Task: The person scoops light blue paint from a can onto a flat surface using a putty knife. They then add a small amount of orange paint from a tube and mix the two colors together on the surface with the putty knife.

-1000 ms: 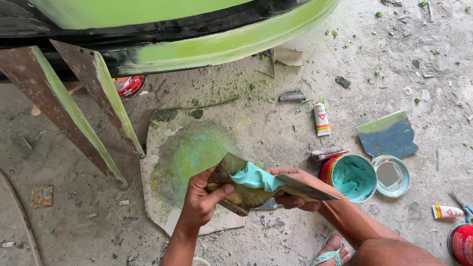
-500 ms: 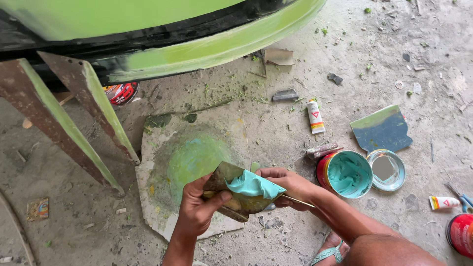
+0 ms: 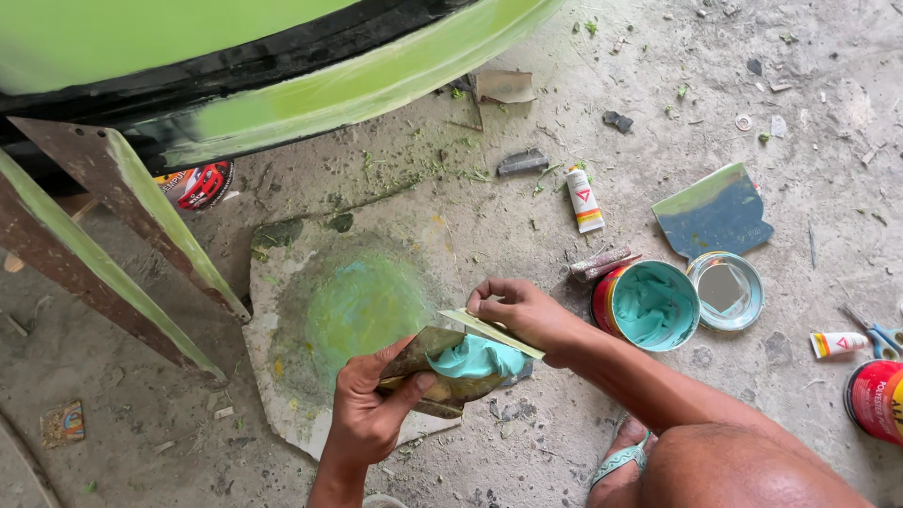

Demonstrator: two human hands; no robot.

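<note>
A person crouching on a dusty concrete floor is working a lump of teal putty (image 3: 480, 357) on a stained scraper (image 3: 428, 376), just below a bright green car body (image 3: 282, 56). The left hand (image 3: 369, 409) is gripping the scraper from underneath, thumb pressed on top and fingers curled around its edge. The right hand (image 3: 522, 315) is pinching a thin pale blade (image 3: 489, 331) between thumb and fingers, its edge lying across the putty.

The putty is sitting in a soft heap near the scraper's far end, above a green-smeared mixing board (image 3: 348, 320). An open can (image 3: 649, 306) of the same teal filler is standing just beside the right wrist, with its lid (image 3: 724, 290) next to it and a small tube (image 3: 584, 199) lying further off.

The risks look plain. The heap is sitting close to the scraper's edge, so a hard push with the blade could be sliding it off onto the gritty floor, picking up dirt. The forearm is passing close to the open can and could be knocking it. Grit from the floor could also be getting into the mix.
</note>
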